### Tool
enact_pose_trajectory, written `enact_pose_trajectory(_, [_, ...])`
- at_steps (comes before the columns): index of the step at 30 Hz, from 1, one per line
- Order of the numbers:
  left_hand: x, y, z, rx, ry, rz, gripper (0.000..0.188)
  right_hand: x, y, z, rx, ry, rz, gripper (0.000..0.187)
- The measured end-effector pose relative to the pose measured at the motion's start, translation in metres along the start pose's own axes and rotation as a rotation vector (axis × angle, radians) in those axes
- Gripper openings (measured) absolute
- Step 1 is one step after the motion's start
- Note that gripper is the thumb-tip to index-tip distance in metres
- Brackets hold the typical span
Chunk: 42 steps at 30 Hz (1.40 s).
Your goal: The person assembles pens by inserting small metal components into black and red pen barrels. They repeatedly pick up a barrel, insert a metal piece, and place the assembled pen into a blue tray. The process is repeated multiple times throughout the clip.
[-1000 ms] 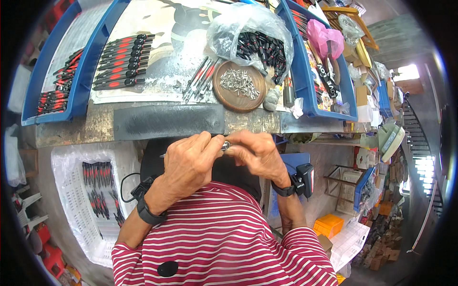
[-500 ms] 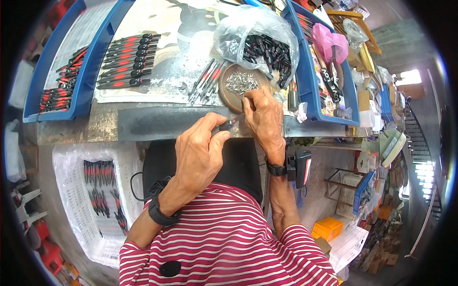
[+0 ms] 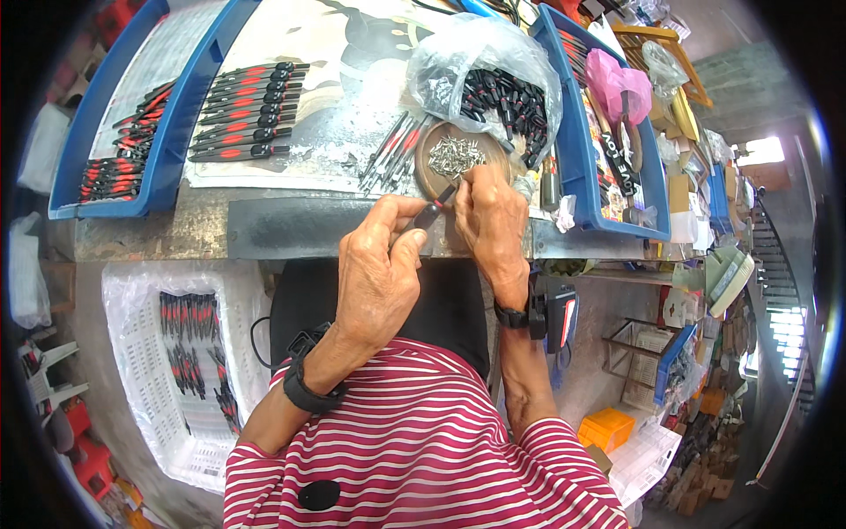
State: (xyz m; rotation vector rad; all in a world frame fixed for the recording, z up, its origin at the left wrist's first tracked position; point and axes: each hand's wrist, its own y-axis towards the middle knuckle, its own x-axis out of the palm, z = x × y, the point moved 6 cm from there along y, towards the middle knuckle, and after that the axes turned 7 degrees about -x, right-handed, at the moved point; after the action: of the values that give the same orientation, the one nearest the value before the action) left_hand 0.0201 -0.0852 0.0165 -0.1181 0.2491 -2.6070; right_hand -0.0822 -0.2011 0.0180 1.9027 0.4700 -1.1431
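My left hand [image 3: 381, 264] pinches a short black handle piece with a red band [image 3: 431, 210] between thumb and fingertips, above the table's front edge. My right hand [image 3: 493, 220] is closed at the upper end of that piece; whatever is between its fingertips is hidden. Just beyond it sits a round brown dish [image 3: 429, 181] containing small silver metal bits [image 3: 456, 156]. Several slim red, black and silver rods [image 3: 394, 152] lie left of the dish. Behind it, a clear plastic bag [image 3: 432, 53] spills black handle pieces [image 3: 515, 110].
Black-and-red pen-shaped tools [image 3: 247, 115] lie in a row on the table. Blue trays stand left [image 3: 167, 159] and right [image 3: 573, 150], the left one with similar tools. Below the table at left is a plastic-lined white crate [image 3: 141, 379] with more tools.
My right hand has drawn back slightly from the dish's edge, and the black handle piece in my left hand has risen and tilted up to meet its fingertips.
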Motion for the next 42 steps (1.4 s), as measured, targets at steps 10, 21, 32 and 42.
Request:
enact_pose_trajectory(10, [-0.001,0.002,-0.006,-0.048,-0.076,0.042,0.020,-0.026,-0.013,-0.019,0.359,0.694,0.062,0.009])
enact_pose_trajectory(21, [0.002,0.000,-0.009,0.076,0.040,0.087,0.022,-0.022,-0.018,-0.033,0.394,0.882,-0.009,0.008])
enact_pose_trajectory(32, [0.004,-0.004,-0.004,0.259,0.198,0.137,0.022,-0.020,-0.022,-0.034,0.337,0.666,0.057,0.007])
enact_pose_trajectory(42, [0.004,-0.006,-0.006,0.340,0.310,0.172,0.019,-0.007,-0.030,-0.032,0.439,0.807,0.031,0.014])
